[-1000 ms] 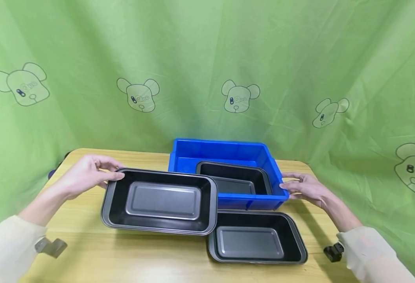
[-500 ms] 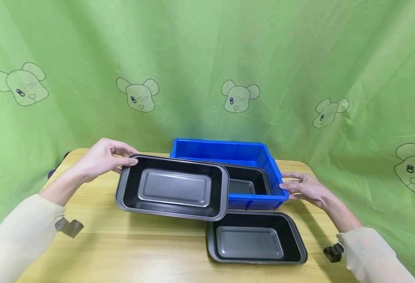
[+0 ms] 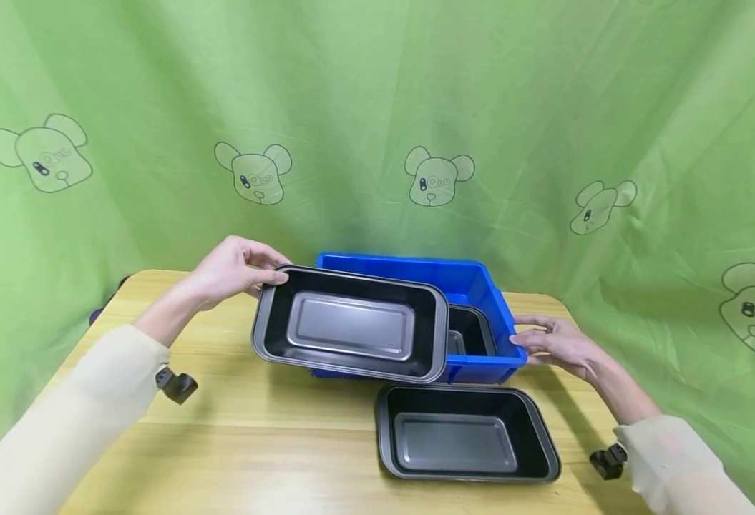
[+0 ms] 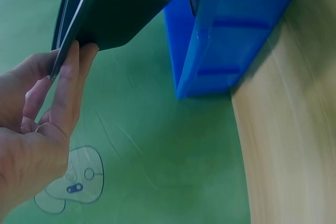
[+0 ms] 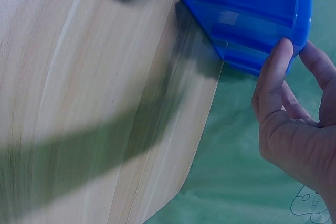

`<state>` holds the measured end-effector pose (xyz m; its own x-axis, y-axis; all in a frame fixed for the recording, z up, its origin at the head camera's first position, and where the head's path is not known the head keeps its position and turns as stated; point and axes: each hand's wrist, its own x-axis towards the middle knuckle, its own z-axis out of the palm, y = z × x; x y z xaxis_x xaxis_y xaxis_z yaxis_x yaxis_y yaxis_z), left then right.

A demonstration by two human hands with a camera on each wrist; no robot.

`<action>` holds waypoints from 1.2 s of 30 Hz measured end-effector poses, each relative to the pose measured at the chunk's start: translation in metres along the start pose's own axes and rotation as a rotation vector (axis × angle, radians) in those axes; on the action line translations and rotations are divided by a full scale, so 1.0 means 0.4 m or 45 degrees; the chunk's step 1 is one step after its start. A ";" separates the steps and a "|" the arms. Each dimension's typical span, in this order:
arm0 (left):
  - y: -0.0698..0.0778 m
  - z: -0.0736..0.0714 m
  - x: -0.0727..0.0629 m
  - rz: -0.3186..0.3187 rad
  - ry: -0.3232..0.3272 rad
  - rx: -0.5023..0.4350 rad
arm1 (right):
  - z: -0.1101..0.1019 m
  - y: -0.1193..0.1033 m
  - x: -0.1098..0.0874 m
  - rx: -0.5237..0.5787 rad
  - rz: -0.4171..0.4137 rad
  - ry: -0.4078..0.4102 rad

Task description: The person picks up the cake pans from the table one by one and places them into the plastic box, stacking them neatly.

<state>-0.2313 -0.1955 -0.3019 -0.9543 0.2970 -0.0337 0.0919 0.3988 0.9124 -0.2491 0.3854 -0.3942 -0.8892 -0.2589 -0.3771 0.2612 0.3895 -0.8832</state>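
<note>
My left hand (image 3: 230, 273) pinches the far left corner of a dark loaf pan (image 3: 351, 325), thumb on the inner side of the rim and fingers beneath. This pan is raised and tilted toward me, overlapping the left part of a blue plastic bin (image 3: 489, 370) in the head view. Its dark underside (image 4: 121, 17) shows in the left wrist view. My right hand (image 3: 560, 347) holds the bin's right front corner, thumb and fingers at the rim (image 5: 299, 38). Inside the bin lies another loaf pan (image 3: 474, 330), mostly hidden behind the raised one.
A third loaf pan (image 3: 454, 445) stands on the wooden table (image 3: 274, 458) in front of the bin. Behind the table hangs a green curtain (image 3: 351, 107) printed with bear heads, close to the bin's back. Small dark devices (image 3: 176, 385) sit at both wrists.
My left hand has carried the raised loaf pan rightward and away from me, from left of the bin to over its left part. My right hand and the bin have stayed in place.
</note>
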 end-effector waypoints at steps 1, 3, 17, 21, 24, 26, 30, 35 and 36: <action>0.001 0.005 0.007 0.003 -0.001 -0.004 | 0.000 0.000 0.000 -0.001 -0.001 -0.001; 0.002 0.013 0.022 0.009 -0.006 -0.015 | 0.000 -0.001 0.001 -0.003 -0.003 0.000; 0.012 0.069 0.113 0.015 -0.020 -0.094 | 0.003 -0.003 0.003 -0.014 -0.004 -0.008; 0.015 0.083 0.134 0.010 -0.020 -0.115 | 0.003 -0.003 0.004 -0.009 -0.003 -0.009; 0.019 0.094 0.150 0.004 -0.028 -0.124 | 0.002 -0.002 0.005 -0.011 0.000 -0.010; 0.021 0.102 0.160 -0.004 -0.031 -0.126 | 0.002 -0.003 0.004 -0.015 0.002 -0.009; 0.025 0.120 0.181 -0.020 -0.033 -0.121 | 0.002 -0.004 0.003 -0.015 0.009 -0.008; 0.023 0.148 0.207 -0.025 -0.043 -0.131 | 0.001 -0.005 0.003 -0.014 0.016 -0.004; 0.022 0.154 0.211 -0.025 -0.045 -0.136 | 0.002 -0.005 0.003 -0.013 0.018 -0.005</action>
<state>-0.2937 -0.1135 -0.3217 -0.9448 0.3211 -0.0649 0.0402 0.3105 0.9497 -0.2504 0.3838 -0.3932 -0.8840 -0.2570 -0.3906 0.2696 0.4023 -0.8749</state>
